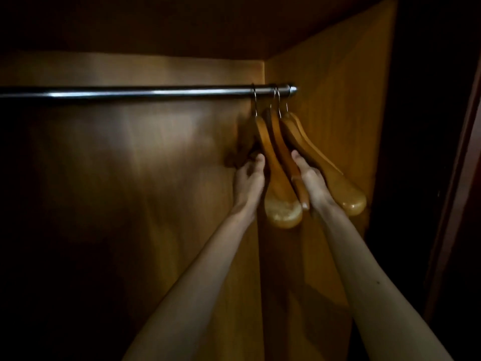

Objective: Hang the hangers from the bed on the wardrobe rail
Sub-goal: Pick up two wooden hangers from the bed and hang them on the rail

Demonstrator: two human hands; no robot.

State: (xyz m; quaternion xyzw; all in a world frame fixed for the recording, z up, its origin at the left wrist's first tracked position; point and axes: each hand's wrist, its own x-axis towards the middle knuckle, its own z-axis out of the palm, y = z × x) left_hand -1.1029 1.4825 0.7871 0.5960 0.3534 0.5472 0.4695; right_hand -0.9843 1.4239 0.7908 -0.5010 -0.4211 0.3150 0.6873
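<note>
A chrome wardrobe rail (pixel 145 93) runs across the wardrobe to its right wall. Several wooden hangers hang by metal hooks at the rail's right end. My left hand (pixel 249 178) reaches up beside the leftmost hanger (pixel 279 194); its thumb touches the hanger's left edge and its fingers curl loosely into shadow. My right hand (pixel 311 179) lies between the middle hanger (pixel 287 158) and the rightmost hanger (pixel 346 194). Its fingers run along the middle hanger and its thumb wraps round that hanger's lower end.
The wooden back panel (pixel 130 157) is lit in the middle and dark at the left and bottom. The right side wall (pixel 338 100) stands close behind the hangers. A dark door edge (pixel 453 178) rises at the far right. Left of the hangers the rail is bare.
</note>
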